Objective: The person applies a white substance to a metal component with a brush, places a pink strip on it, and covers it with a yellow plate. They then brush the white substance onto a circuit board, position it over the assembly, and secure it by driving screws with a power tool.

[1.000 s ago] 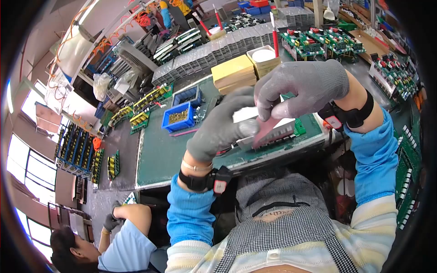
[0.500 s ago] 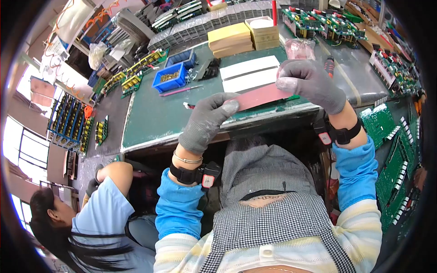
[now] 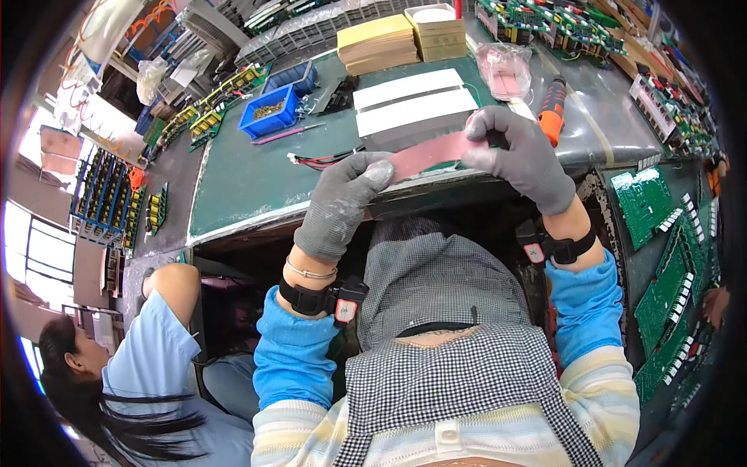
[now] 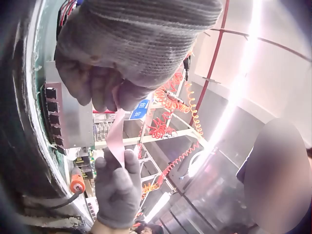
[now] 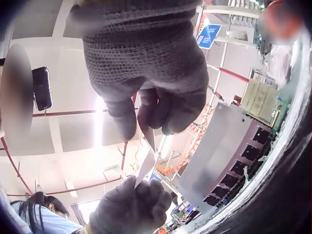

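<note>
A thin pink strip (image 3: 430, 154) spans between my two grey-gloved hands, above the bench's front edge. The left hand (image 3: 338, 204) pinches its left end between thumb and fingers. At the other end, the right hand (image 3: 523, 159) pinches it likewise. In both wrist views the strip looks slightly twisted and flexible. Just behind it on the green mat lies a metal housing (image 3: 420, 128) with a white top. Several black components (image 4: 53, 107) line one side of it in the left wrist view.
To the right lie a bag of pink pieces (image 3: 504, 74) and an orange-tipped power screwdriver (image 3: 552, 113). A blue bin (image 3: 268, 113) of small brass-coloured parts stands left, near red and black wires (image 3: 323, 159). Green circuit boards (image 3: 661, 288) lie far right. Another person (image 3: 148, 350) sits at left.
My hands have moved apart from close together, drawing the strip out between them, and have come lower. The head view has tilted down, and the bag and screwdriver have come into sight.
</note>
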`<act>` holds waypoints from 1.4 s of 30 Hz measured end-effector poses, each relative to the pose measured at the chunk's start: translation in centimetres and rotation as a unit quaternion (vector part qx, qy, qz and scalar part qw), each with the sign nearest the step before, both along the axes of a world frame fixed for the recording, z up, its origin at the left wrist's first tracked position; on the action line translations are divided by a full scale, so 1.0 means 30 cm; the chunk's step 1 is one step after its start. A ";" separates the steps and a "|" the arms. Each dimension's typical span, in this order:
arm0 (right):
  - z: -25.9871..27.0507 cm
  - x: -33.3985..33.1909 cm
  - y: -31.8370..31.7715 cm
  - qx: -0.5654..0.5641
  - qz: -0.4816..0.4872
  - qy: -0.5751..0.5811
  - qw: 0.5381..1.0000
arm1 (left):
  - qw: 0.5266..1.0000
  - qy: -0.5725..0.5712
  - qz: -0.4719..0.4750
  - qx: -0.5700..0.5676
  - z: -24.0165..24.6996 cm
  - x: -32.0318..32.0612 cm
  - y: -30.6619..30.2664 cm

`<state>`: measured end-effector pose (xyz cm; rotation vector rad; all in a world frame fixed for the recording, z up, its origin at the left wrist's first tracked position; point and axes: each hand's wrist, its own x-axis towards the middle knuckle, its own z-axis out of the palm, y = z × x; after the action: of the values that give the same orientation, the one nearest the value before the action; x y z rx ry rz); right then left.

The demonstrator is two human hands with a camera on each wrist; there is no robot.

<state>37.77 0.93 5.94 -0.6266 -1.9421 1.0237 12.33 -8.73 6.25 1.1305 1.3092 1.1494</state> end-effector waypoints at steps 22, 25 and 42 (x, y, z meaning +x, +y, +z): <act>0.151 -0.014 -0.035 0.219 -0.060 -0.090 0.970 | 0.995 -0.021 0.063 0.078 -0.045 0.002 -0.030; 0.183 -0.035 -0.033 0.284 -0.046 -0.137 0.948 | 0.981 0.073 0.041 0.175 0.033 0.056 -0.030; 0.166 -0.025 0.001 0.138 -0.073 -0.085 0.984 | 0.996 0.012 -0.054 0.065 -0.032 0.069 0.047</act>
<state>37.03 0.96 10.92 -0.7040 -2.1039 0.6115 14.40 -7.34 5.30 1.2987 1.1905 1.1561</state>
